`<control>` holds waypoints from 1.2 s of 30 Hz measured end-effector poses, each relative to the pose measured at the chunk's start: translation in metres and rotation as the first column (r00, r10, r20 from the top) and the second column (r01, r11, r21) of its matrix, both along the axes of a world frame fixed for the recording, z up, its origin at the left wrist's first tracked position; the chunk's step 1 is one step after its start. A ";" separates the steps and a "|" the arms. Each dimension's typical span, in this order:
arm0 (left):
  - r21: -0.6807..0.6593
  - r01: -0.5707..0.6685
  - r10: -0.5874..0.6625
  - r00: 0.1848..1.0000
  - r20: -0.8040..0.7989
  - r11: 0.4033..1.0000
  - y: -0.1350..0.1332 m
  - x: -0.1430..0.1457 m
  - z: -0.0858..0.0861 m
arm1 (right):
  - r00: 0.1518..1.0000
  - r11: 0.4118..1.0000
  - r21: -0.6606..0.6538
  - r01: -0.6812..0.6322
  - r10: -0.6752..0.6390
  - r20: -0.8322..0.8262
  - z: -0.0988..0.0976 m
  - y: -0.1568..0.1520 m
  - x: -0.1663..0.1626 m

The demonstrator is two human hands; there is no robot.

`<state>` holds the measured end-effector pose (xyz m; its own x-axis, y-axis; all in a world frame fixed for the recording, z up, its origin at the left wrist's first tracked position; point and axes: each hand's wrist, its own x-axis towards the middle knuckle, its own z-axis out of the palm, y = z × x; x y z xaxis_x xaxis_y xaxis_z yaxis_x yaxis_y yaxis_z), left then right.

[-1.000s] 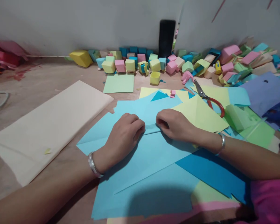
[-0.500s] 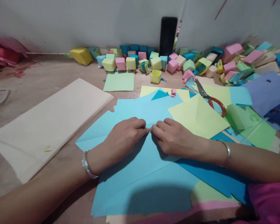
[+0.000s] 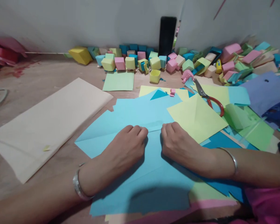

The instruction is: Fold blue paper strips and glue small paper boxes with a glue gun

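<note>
The left hand (image 3: 130, 143) and right hand (image 3: 177, 141) are resting slightly apart on the blue sheet (image 3: 154, 147), fingers bending inward; the fingertips are hiding from view, so I cannot tell whether they are pinching the paper or only pressing it. The sheet is lying under both hands, with a straight line, perhaps a fold, running between them. It is looking light and fairly stiff, likely to slip on the loose paper below and to hold any stray crease; the line beside each thumb is seeming the best place for taking hold. Well left of the grip, the white sheet (image 3: 53, 124) is lying apart. Beyond the left hand, the green sheet (image 3: 118, 81) is lying near the boxes (image 3: 119, 63), which are lining the far side, and the phone (image 3: 167, 35) is standing among them. Just beyond the right hand, the yellow sheet (image 3: 196, 116) is overlapping blue paper and crowding that side. Past it, the scissors (image 3: 204, 95) are lying, blades pointing away, and farther right the purple sheet (image 3: 261, 84) is spreading.
</note>
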<state>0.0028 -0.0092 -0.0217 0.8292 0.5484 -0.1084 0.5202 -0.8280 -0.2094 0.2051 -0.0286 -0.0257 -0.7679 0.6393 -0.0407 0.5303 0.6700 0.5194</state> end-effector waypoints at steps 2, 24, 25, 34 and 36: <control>-0.007 0.025 -0.025 1.000 -0.003 1.000 0.003 0.000 0.003 | 0.997 1.000 -0.002 0.025 -0.025 -0.076 -0.001 -0.001 0.000; -0.093 -0.117 0.112 0.992 -0.054 0.989 -0.002 -0.006 0.022 | 0.988 0.991 -0.132 -0.035 0.014 -0.155 -0.005 -0.001 0.004; -0.097 -0.119 0.117 0.993 -0.032 0.988 -0.002 -0.007 0.022 | 0.985 0.990 -0.142 -0.025 0.001 -0.171 -0.004 -0.001 0.004; -0.304 -0.088 0.172 0.950 0.262 0.949 0.004 -0.016 0.012 | 0.894 0.941 -0.270 -0.206 0.069 -0.443 -0.018 0.018 -0.005; -0.288 -0.113 0.186 0.954 0.237 0.951 0.006 -0.018 0.009 | 0.913 0.934 -0.315 -0.170 0.029 -0.407 -0.020 0.017 -0.005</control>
<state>-0.0155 -0.0034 -0.0127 0.7587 0.6485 -0.0622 0.6484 -0.7425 0.1680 0.2005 -0.0120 -0.0462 -0.8250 0.5599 0.0769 0.5627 0.8265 0.0184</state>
